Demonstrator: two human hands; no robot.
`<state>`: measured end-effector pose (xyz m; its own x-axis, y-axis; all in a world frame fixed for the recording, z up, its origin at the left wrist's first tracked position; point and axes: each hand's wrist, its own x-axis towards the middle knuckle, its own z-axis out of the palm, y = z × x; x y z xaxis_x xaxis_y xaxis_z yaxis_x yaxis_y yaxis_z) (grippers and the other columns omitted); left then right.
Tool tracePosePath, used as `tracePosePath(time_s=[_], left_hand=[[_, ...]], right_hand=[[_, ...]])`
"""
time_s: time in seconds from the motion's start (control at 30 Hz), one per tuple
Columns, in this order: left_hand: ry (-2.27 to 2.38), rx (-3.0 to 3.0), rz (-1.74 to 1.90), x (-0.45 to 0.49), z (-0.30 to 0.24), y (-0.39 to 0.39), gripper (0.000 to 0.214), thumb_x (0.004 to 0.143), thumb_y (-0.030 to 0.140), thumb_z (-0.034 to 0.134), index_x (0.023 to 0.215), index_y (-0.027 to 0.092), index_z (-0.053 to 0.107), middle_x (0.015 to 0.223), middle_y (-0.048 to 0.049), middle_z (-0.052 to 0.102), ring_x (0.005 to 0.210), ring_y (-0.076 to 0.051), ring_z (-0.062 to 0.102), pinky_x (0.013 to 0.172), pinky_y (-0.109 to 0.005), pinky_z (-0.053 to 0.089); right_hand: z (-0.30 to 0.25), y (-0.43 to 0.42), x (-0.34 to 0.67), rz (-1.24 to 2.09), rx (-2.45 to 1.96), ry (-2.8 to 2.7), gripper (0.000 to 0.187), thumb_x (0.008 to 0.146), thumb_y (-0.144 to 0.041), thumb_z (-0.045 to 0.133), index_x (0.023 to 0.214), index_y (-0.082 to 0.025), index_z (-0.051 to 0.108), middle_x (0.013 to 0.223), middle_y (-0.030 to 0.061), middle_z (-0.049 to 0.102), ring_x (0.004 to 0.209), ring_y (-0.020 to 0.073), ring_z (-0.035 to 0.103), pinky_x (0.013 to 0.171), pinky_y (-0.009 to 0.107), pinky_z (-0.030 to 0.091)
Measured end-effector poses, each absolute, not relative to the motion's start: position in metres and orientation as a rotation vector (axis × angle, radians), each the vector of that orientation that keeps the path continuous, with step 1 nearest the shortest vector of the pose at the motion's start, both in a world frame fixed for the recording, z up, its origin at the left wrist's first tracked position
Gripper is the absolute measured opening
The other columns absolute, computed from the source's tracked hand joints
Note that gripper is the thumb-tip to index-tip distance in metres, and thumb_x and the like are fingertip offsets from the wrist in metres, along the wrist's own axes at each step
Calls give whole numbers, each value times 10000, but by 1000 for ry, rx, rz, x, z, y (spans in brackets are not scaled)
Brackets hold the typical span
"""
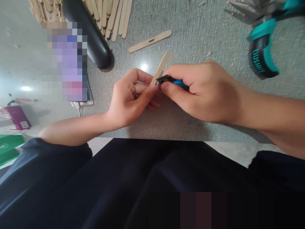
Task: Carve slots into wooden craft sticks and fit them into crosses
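Note:
My left hand (134, 98) pinches a wooden craft stick (162, 64) between thumb and fingers, with the stick slanting up to the right. In my right hand (202, 90) is a utility knife (180, 84) with a blue and black body. Its dark blade meets the stick near its middle, close to my left thumb; the exact cut is too small to make out. Just beyond my hands, another craft stick (150, 41) lies on the table with a narrow slot at its centre.
Many loose craft sticks (111, 16) are heaped at the back left beside a black elongated case (89, 35). A partly blurred phone (89, 95) with a cable lies left. Teal-handled pliers (263, 47) rest at the right. Wood chips dot the grey table (190, 38).

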<state>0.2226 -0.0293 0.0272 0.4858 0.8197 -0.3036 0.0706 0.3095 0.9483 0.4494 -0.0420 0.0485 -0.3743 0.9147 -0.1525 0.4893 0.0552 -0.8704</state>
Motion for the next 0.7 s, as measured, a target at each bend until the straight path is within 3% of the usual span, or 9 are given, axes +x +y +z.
tracePosePath(time_s=[0.17,0.37,0.57,0.7], left_hand=[[946,1145,607,223,29,-30,327,1118,411,886,1032,232,626,810,10,893,679,-157,881,545,-205,689],[963,1175,544,222,28,-27,381,1089,455,907,993,244,604,815,7,890,637,-176,859,519,-246,684],[976,1189,479,221,31,-24,276,1116,330,840,1001,235,608,802,23,872,624,-176,846,537,-268,689],[916,1139,554,223,31,-25,287,1111,344,855,1009,223,616,814,0,890,641,-174,862,530,-239,683]], right_hand=[[45,-42,449,1430,-1384,-1794,346,1114,-161,649,782,-254,615,692,-21,631,682,163,563,664,363,382],[38,-39,456,1683,-1225,-1661,372,1184,-173,635,823,-258,646,648,-46,687,551,136,608,549,334,419],[36,-36,458,1776,-1148,-1636,381,1168,-105,641,810,-230,671,653,-54,692,533,89,609,540,276,431],[37,-37,456,1782,-1120,-1567,348,1181,-144,641,848,-234,684,680,-58,695,548,93,622,550,274,449]])
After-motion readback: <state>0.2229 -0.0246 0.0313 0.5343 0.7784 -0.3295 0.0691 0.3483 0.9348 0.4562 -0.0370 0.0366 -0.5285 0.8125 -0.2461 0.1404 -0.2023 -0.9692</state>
